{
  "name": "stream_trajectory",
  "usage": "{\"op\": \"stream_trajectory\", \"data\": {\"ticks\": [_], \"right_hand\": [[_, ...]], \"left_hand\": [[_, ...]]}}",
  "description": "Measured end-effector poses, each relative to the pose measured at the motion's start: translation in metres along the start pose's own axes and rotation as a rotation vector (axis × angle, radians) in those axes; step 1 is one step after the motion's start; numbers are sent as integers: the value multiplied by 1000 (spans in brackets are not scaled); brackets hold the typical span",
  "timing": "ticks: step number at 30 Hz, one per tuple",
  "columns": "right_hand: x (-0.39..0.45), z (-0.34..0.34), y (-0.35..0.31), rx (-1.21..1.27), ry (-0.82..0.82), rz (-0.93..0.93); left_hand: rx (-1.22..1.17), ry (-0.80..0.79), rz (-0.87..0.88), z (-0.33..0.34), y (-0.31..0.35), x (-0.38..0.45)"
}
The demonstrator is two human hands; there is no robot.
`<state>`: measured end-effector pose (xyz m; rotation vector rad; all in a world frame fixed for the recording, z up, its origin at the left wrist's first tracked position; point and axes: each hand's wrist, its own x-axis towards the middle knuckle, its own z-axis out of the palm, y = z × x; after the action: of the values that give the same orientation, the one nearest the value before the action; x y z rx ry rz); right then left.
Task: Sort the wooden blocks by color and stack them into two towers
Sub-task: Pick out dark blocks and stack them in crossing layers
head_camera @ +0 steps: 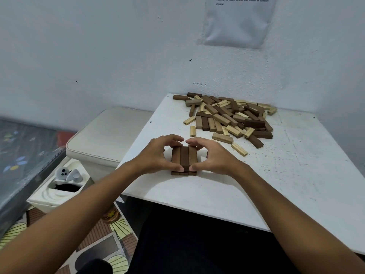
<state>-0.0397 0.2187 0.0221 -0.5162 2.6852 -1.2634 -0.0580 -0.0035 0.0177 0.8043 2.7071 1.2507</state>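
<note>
Three dark brown blocks (184, 158) lie side by side on the white table (296, 175), their long axes running from the person straight out toward twelve o'clock, toward the wall. Under their near ends the edge of a lower layer shows, so this is the start of a dark stack, low and flat.

Both hands frame it. The left hand (156, 155) curls round from nine o'clock, fingertips on the far ends of the blocks and thumb pressed to the near end. The right hand (213, 155) mirrors it from three o'clock, fingers over the far ends, thumb at the near edge. Thumbs nearly meet at six o'clock of the stack, forefingers nearly meet at twelve. Each hand pinches the stack end to end.

Toward one o'clock, well apart from the stack, sits the loose pile of blocks (231, 117), dark and pale mixed, pointing every which way. A few pale strays lie between pile and right hand, the closest one (239, 149) near the knuckles.

Bare tabletop spreads from three to five o'clock. The table's left edge runs close beside the left wrist; beyond it at ten o'clock stands a cream cushioned seat (110, 133), and at eight o'clock a white box (57, 192) on the floor.
</note>
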Motion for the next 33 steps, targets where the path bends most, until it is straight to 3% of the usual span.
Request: {"op": "stream_trajectory", "data": {"ticks": [33], "right_hand": [[-2, -2, 0, 2, 5, -27]], "left_hand": [[60, 6, 30, 0, 1, -2]]}}
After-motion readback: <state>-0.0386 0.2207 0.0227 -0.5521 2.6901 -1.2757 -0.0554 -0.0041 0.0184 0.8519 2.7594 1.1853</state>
